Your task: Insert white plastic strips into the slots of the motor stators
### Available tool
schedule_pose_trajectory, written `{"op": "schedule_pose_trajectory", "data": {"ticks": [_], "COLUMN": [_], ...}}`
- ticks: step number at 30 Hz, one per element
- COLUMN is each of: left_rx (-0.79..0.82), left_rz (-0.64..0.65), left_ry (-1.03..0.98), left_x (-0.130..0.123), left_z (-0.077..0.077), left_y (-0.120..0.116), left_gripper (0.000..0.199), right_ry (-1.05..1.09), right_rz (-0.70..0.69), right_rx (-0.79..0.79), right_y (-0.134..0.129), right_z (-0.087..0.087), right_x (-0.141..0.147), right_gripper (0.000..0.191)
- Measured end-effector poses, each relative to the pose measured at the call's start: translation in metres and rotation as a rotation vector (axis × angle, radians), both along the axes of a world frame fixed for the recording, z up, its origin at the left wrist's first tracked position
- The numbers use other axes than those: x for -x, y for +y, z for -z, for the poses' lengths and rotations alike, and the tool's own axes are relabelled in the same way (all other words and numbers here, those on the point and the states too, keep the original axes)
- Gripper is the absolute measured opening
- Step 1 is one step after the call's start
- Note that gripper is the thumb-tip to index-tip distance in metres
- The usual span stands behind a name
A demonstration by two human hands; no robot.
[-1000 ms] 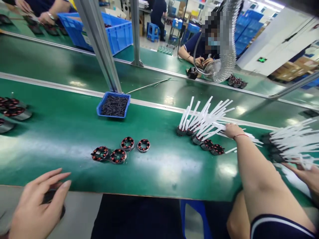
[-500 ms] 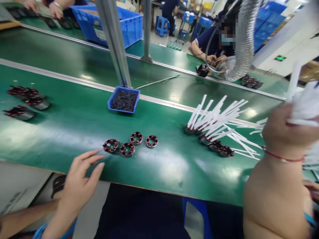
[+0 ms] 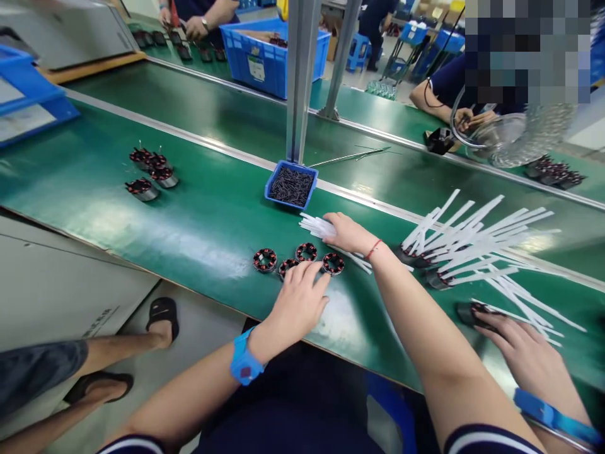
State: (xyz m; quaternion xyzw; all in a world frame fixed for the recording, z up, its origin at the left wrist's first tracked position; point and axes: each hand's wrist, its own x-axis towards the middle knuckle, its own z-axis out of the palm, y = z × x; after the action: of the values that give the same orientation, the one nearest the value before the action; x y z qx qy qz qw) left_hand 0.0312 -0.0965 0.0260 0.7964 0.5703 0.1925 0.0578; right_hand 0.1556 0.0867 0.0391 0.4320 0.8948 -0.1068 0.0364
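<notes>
Several ring-shaped motor stators with black and orange-red windings lie on the green table in front of me. My left hand (image 3: 297, 297) is open, its fingers stretched over one stator (image 3: 286, 267) and partly hiding it. Close to its fingertips is another stator (image 3: 333, 263); I cannot tell whether they touch. Farther up the table, my right hand (image 3: 348, 232) is closed around a bundle of white strips (image 3: 312, 224) low at the table surface. Some loose strips (image 3: 360, 262) lie beneath that wrist.
A blue tray (image 3: 268, 192) of small black pieces stands beside a metal post (image 3: 299, 82). At right, white strips (image 3: 477, 243) stick out of stators, where a co-worker's hand (image 3: 524, 347) rests on one. More stators (image 3: 144, 189) stand at left. A blue crate (image 3: 255, 63) is at the back.
My right hand has come from the far right, where it was raised with white strips, down to the table's middle. My left hand has moved right, onto the stators. The view has shifted left.
</notes>
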Motion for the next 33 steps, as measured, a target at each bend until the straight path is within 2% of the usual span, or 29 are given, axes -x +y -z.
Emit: {"op": "schedule_pose_trajectory", "data": {"ticks": [2,6,9,12,15,17,19,21,23,27,29,31,33], "left_rx": [0.0,0.014,0.03,0.047,0.076,0.125,0.15,0.21,0.3,0.39,0.376,0.401,0.438], "left_rz": [-0.001,0.008,0.025,0.1,0.2,0.232,0.182,0.125,0.07,0.015,0.001,-0.009,-0.01], "left_ry": [0.01,0.034,0.05,0.054,-0.019,-0.18,-0.333,-0.413,-0.452,-0.451,-0.433,-0.422,-0.426], "left_x": [-0.01,-0.019,-0.018,-0.02,-0.024,-0.023,-0.016,-0.005,0.006,0.018,0.018,0.017,0.016], "left_z": [0.0,-0.007,-0.013,-0.013,-0.004,0.005,0.015,0.025,0.032,0.033,0.028,0.022,0.018], "left_y": [0.012,0.026,0.026,0.017,0.001,-0.012,-0.022,-0.028,-0.029,-0.031,-0.033,-0.033,-0.032], "left_gripper": [0.037,0.026,0.035,0.027,0.011,0.006,0.005,0.009,0.015,0.021,0.02,0.019,0.019], "right_ry": [0.023,0.03,-0.001,-0.002,0.021,0.028,0.021,0.001,0.004,0.26,0.421,0.524,0.636], "right_rz": [0.013,0.121,0.125,0.131,0.123,0.11,0.113,0.129,0.152,0.311,0.357,0.339,0.318], "right_rx": [-0.038,-0.217,-0.176,-0.146,-0.179,-0.21,-0.243,-0.273,-0.29,-0.177,-0.084,-0.023,0.104], "right_y": [-0.009,-0.034,-0.048,-0.056,-0.065,-0.072,-0.076,-0.074,-0.07,-0.076,-0.094,-0.117,-0.144], "right_z": [-0.003,-0.005,0.006,0.014,0.008,-0.001,-0.007,-0.007,-0.006,-0.009,-0.012,-0.012,-0.007], "right_x": [-0.012,-0.038,-0.047,-0.049,-0.049,-0.049,-0.048,-0.045,-0.045,-0.051,-0.059,-0.072,-0.086], "right_gripper": [0.05,0.027,0.016,0.017,0.019,0.023,0.028,0.032,0.028,0.014,0.018,0.024,0.029]}}
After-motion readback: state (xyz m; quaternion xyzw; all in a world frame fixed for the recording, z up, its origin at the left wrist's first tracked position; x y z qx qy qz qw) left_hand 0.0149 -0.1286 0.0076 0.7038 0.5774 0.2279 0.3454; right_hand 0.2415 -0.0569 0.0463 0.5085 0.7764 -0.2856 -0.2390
